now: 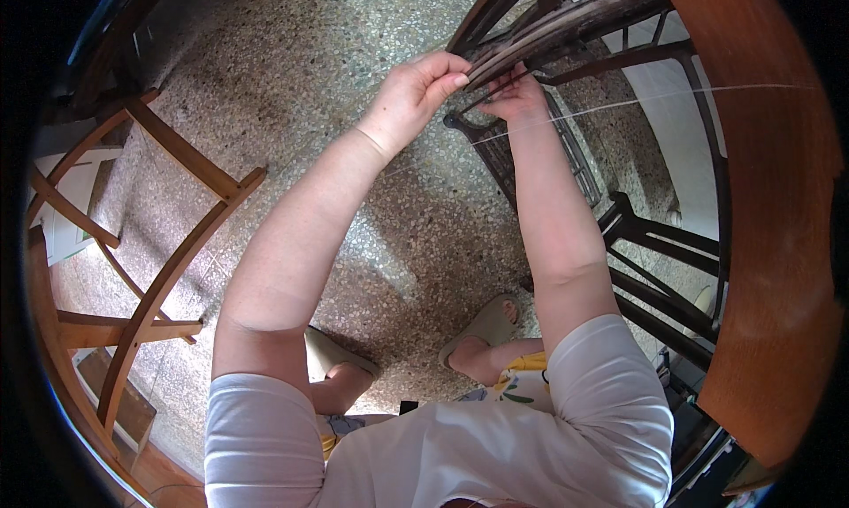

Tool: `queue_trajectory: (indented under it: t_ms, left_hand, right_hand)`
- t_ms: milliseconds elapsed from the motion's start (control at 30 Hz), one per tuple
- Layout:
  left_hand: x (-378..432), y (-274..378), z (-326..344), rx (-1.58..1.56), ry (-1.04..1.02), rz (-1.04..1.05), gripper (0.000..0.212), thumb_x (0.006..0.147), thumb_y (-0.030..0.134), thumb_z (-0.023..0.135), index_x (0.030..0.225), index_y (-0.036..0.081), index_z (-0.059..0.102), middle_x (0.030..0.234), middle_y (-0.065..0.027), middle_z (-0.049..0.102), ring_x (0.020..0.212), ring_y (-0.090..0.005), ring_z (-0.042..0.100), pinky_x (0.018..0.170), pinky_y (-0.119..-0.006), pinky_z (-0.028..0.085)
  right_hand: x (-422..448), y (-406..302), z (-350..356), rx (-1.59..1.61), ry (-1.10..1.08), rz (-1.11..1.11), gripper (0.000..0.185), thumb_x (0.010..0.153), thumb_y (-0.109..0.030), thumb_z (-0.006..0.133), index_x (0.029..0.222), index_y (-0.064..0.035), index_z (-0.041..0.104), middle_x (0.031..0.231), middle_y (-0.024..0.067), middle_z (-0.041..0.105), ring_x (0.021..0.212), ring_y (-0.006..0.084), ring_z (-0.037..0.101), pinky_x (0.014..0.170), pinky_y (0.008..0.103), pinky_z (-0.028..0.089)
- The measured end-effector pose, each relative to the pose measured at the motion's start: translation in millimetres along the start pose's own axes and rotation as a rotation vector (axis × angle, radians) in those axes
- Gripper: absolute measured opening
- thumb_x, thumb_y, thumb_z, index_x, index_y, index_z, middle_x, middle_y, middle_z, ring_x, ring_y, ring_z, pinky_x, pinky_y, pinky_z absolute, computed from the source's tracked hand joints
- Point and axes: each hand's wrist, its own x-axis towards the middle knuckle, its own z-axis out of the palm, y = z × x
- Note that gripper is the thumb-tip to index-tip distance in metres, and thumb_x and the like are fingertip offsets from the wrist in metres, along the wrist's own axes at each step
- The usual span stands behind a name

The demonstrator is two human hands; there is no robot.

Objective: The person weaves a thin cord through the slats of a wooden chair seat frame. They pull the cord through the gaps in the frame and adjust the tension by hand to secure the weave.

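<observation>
My left hand (424, 87) has thumb and fingers closed on the near edge of a dark, grooved wheel rim (564, 34), which looks like part of a treadle sewing machine's iron stand. Just below the rim is my right hand (514, 97), palm up with fingers curled. A thin dark rod (494, 91) crosses it, and its fingertips are partly hidden, so its grip is unclear. A thin white cord (590, 112) passes over my right wrist and on across the wooden tabletop (763, 209). Beneath my right forearm lies a slatted metal treadle (491, 153).
Dark iron legs and bars (670, 243) stand under the tabletop on the right. A wooden chair frame (179, 256) is at the left, with a wooden block (116, 395) near it. My slippered feet (481, 339) rest on the speckled terrazzo floor (398, 243).
</observation>
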Motion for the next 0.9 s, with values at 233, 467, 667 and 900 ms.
queue_trajectory:
  t_ms: [233,467,667,900]
  left_hand:
    - [-0.9,-7.6,-1.1,0.056,-0.016,0.002,0.015,0.091,0.016,0.056,0.1,0.004,0.06,0.088,-0.0086,0.063,0.082,-0.0166,0.058,0.076,-0.028,0.045]
    - [-0.5,-11.5,1.6,0.016,-0.021,-0.032,0.018,0.089,0.016,0.058,0.103,0.004,0.061,0.09,-0.0106,0.063,0.085,-0.0205,0.06,0.077,-0.029,0.047]
    - [-2.6,-11.9,1.0,0.021,0.002,-0.032,0.019,0.088,0.016,0.059,0.103,0.004,0.061,0.091,-0.012,0.064,0.085,-0.0225,0.061,0.076,-0.031,0.048]
    - [-4.4,-18.3,4.5,0.036,0.007,-0.01,0.017,0.091,0.014,0.057,0.103,0.003,0.06,0.092,-0.0077,0.064,0.084,-0.0137,0.058,0.078,-0.026,0.045]
  right_hand:
    - [-19.4,3.9,12.2,-0.006,-0.015,-0.003,0.031,0.092,-0.048,0.047,0.079,-0.0232,0.06,0.065,-0.0086,0.052,0.069,0.0088,0.049,0.097,0.0678,0.016]
    - [-6.3,0.9,3.0,-0.031,-0.009,-0.028,0.032,0.09,-0.05,0.05,0.077,-0.0218,0.058,0.066,-0.0078,0.051,0.075,0.0115,0.05,0.1,0.0678,0.006]
    - [-12.7,1.7,4.5,-0.013,0.021,-0.013,0.029,0.088,-0.046,0.055,0.072,-0.0218,0.057,0.06,-0.0083,0.048,0.073,0.0101,0.05,0.101,0.0649,0.01]
    - [-37.8,4.7,13.9,-0.023,-0.064,-0.014,0.02,0.093,-0.035,0.045,0.091,-0.024,0.062,0.086,-0.0072,0.062,0.097,0.013,0.056,0.103,0.0641,-0.002]
